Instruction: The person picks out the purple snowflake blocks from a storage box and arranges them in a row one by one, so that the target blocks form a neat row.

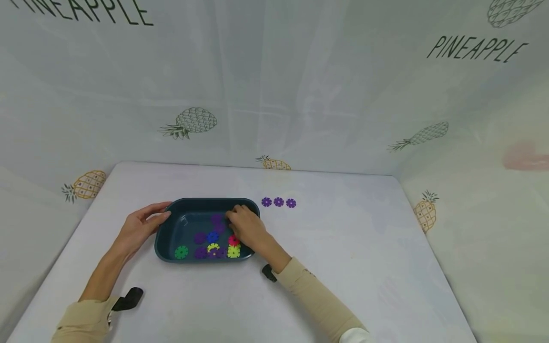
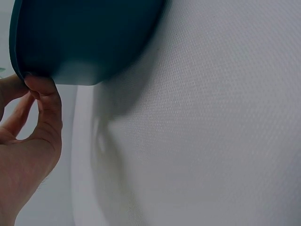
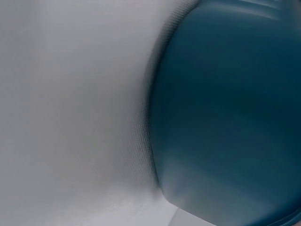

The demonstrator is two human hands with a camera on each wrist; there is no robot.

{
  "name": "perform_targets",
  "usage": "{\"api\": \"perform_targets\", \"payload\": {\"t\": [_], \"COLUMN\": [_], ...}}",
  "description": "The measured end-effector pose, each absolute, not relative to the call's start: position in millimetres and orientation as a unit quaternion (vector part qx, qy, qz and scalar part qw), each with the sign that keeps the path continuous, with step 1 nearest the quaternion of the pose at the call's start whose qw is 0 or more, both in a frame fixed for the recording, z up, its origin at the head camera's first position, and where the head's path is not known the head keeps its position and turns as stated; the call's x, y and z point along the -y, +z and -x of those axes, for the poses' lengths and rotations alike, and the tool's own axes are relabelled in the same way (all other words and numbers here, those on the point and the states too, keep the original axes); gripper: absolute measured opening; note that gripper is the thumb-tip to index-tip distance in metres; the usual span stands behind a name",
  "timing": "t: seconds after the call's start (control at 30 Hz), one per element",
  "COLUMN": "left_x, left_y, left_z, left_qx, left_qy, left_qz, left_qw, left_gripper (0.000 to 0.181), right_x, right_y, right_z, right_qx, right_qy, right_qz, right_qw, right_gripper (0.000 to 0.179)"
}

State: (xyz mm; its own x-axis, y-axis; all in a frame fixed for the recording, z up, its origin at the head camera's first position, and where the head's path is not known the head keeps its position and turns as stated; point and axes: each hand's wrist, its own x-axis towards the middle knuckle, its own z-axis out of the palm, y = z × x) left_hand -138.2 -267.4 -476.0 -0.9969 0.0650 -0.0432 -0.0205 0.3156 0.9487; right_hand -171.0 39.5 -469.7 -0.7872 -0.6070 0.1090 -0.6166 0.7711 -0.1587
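While the left hand [image 1: 136, 227] pinches the left end of the dark teal, rounded-rectangular tray [image 1: 206, 199], the right hand [image 1: 249, 228] reaches in over the opposite end, fingers bent down; whether that grip is clamped on a piece, I cannot tell. The tray sits on the white bench [image 1: 364, 252] between both grips. Just below the right grip lie a red notched disc [image 1: 233, 240] and a yellow notched disc [image 1: 233, 251]; purple notched discs [image 1: 199, 238] lie to its left, and three more purple discs [image 1: 279, 202] form a row on the bench beyond it. Picking here should go best with the rim held steady and one thin disc lifted by its edge, without dragging neighbours. The right fingertips and anything beneath them are hidden, overlapping purples blur against the dark floor, and the right wrist view shows mostly the tray's outer side.
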Motion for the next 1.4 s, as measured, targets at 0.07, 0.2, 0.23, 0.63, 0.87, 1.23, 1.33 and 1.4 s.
{"api": "perform_targets", "payload": {"t": [0.07,0.2,0.23,0.63,0.87,1.23,1.33,1.4], "left_x": [267,266,266,268,268,269,269,270], "left_y": [-476,-476,-476,-476,-476,-476,-477,-478], "left_z": [138,139,139,139,138,139,139,139], "left_qx": [-0.808,-0.805,-0.805,-0.803,-0.803,-0.808,-0.808,-0.809], "left_qy": [0.588,0.592,0.592,0.595,0.595,0.587,0.588,0.586], "left_qz": [-0.015,-0.016,-0.016,-0.022,-0.023,-0.019,-0.018,-0.015], "left_qw": [0.036,0.035,0.035,0.035,0.035,0.037,0.037,0.038], "left_gripper": [0.052,0.052,0.052,0.051,0.05,0.05,0.05,0.051], "right_x": [-39,-39,-39,-45,-50,-70,-75,-78], "right_y": [-470,-470,-470,-470,-466,-455,-455,-455], "right_z": [171,170,170,172,175,178,179,179], "right_qx": [0.942,0.942,0.942,0.919,0.876,0.853,0.853,0.851], "right_qy": [0.091,0.089,0.089,0.198,0.307,0.382,0.385,0.392], "right_qz": [-0.322,-0.321,-0.321,-0.335,-0.356,-0.333,-0.328,-0.325], "right_qw": [0.028,0.035,0.038,0.058,0.104,0.126,0.131,0.128], "right_gripper": [0.021,0.02,0.02,0.014,0.017,0.013,0.012,0.011]}}
